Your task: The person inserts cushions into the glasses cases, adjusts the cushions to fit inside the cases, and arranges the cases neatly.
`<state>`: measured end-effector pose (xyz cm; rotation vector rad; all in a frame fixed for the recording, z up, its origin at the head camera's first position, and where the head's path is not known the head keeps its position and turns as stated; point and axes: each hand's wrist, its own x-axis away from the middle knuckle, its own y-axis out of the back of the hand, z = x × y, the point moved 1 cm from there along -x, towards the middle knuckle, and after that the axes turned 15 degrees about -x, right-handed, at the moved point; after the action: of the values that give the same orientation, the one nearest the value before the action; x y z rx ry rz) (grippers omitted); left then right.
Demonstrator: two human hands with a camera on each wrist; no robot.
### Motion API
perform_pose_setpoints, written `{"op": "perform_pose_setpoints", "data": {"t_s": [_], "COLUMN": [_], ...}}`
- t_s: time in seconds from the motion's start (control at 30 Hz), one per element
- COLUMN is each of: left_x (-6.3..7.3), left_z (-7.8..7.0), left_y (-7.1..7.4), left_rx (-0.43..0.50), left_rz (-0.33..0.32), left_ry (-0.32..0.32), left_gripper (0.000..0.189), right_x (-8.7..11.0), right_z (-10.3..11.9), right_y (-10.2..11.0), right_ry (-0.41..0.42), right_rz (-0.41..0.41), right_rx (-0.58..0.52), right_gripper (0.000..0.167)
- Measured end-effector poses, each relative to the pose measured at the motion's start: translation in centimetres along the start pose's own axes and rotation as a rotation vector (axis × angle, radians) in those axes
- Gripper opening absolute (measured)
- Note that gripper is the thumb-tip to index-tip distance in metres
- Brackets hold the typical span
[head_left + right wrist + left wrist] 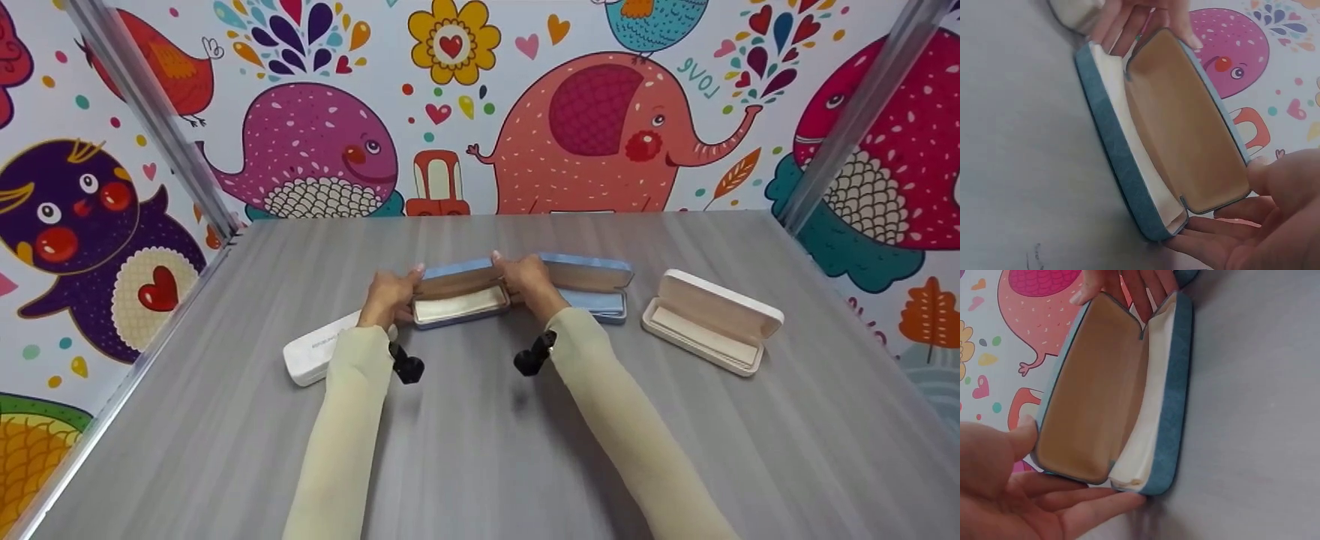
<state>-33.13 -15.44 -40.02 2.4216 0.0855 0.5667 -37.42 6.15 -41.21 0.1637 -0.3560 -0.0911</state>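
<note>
Between my two hands is a blue glasses case (459, 283) with its lid raised. Its lining is tan, and a folded cream cloth (459, 305) lies in its base. My left hand (386, 298) holds the left end. In the left wrist view, that thumb is on the lid's edge and the fingers (1095, 512) are under the end of the base. At the opposite end, my right hand (531, 281) holds the case the same way, thumb on the lid and fingers (1202, 244) against the base.
Right of my right hand, partly hidden by it, stands another open blue glasses case (589, 279) with a blue cloth. Farther right is an open white case (712, 306) with a pale cloth. A closed white case (311, 352) lies left, partly behind my left sleeve. A patterned wall (450, 112) borders the table.
</note>
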Motion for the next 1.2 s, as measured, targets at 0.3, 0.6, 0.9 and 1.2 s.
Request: {"op": "perform_pose_setpoints", "data": {"t_s": [0.3, 0.6, 0.9, 1.2], "left_x": [-0.2, -0.4, -0.2, 0.1], "left_z": [0.3, 0.9, 1.3, 1.3], "left_y": [0.6, 0.5, 0.3, 0.1], "left_rx": [0.073, 0.08, 0.038, -0.125], "left_rz": [0.135, 0.163, 0.118, 0.046], "left_ry": [0.014, -0.01, -0.024, -0.073], "left_gripper": [0.054, 0.042, 0.039, 0.039], "right_x": [0.6, 1.2, 1.2, 1.5], "right_z": [-1.1, -2.3, -4.0, -4.9], "right_y": [0.3, 0.6, 0.6, 0.5], "right_ry": [0.04, 0.121, 0.157, 0.23], "right_rz": [0.06, 0.003, 0.004, 0.011], "right_rx": [-0.165, -0.02, -0.073, -0.094], "right_gripper": [0.047, 0.037, 0.036, 0.032]}}
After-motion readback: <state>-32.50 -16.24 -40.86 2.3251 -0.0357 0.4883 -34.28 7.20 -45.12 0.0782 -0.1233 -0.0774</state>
